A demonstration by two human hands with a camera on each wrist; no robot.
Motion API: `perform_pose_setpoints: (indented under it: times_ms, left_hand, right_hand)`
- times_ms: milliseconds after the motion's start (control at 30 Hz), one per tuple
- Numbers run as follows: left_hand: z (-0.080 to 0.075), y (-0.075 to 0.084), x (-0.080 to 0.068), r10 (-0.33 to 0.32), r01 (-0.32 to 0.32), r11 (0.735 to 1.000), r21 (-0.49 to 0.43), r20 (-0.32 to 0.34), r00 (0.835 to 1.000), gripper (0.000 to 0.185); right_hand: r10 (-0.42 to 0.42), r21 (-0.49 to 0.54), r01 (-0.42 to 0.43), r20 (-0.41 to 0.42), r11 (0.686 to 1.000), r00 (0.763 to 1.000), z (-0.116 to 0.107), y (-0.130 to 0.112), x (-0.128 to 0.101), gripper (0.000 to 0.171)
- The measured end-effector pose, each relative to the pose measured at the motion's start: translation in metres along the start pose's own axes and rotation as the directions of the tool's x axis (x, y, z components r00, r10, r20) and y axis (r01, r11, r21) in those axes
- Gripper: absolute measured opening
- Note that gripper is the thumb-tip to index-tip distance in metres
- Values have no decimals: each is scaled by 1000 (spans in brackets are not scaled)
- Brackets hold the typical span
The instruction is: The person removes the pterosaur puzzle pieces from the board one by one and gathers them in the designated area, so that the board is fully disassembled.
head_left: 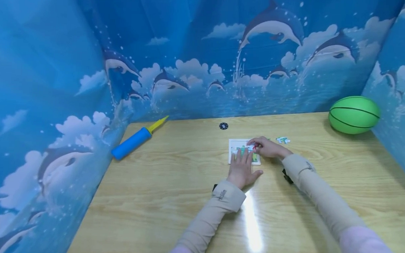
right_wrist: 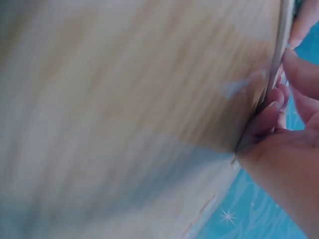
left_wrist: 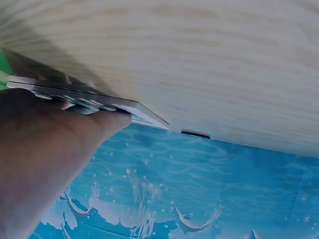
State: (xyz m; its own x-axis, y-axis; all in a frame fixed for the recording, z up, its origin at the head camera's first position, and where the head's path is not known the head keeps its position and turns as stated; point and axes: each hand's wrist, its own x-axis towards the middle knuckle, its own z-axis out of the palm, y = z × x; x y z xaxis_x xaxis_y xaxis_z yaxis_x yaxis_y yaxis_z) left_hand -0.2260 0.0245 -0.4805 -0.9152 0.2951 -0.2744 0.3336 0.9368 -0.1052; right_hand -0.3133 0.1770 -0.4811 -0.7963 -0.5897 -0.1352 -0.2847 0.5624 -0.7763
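A small white-framed jigsaw puzzle [head_left: 231, 142] with colourful pieces lies on the wooden table. My left hand [head_left: 241, 170] rests on its near part, fingers straight and spread over the picture. Over the upper right of the frame, my right hand [head_left: 269, 148] has its thumb and fingers curled around a small puzzle piece with red on it [head_left: 254, 147], mostly hidden by the fingers. The left wrist view shows the puzzle board [left_wrist: 82, 93] edge-on under the left hand [left_wrist: 55, 134]. In the right wrist view, the right hand's fingertips [right_wrist: 273, 110] meet near the board's edge.
Loose puzzle pieces [head_left: 283, 140] lie right of the frame, partly behind the right hand. Behind it is a round black chip [head_left: 223, 126]. A blue and yellow hand pump [head_left: 132, 143] lies at the left, a green ball [head_left: 354, 115] at the back right. Dolphin-printed curtains [head_left: 192, 36] border the table.
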Motion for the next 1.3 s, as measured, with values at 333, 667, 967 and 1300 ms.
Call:
perform_pose_setpoints:
  times_ms: [333, 667, 967, 1300]
  left_hand:
    - [-1, 1, 2, 3, -2, 1000, 14, -12, 1000, 82]
    - [-1, 2, 0, 5, -5, 1000, -4, -15, 1000, 82]
    - [0, 2, 1, 1, -2, 1000, -8, -3, 1000, 83]
    - [1, -1, 2, 3, -3, 1000, 4, 3, 1000, 82]
  right_hand:
    - [8, 3, -8, -40, 1000, 999, -1, 1, -1, 29]
    - [80, -93, -87, -75, 992, 994, 1, -2, -1, 21]
    - [32, -146, -44, -85, 988, 996, 1, -2, -1, 18]
    - [93, -136, -103, -80, 985, 992, 4, -2, 1, 30]
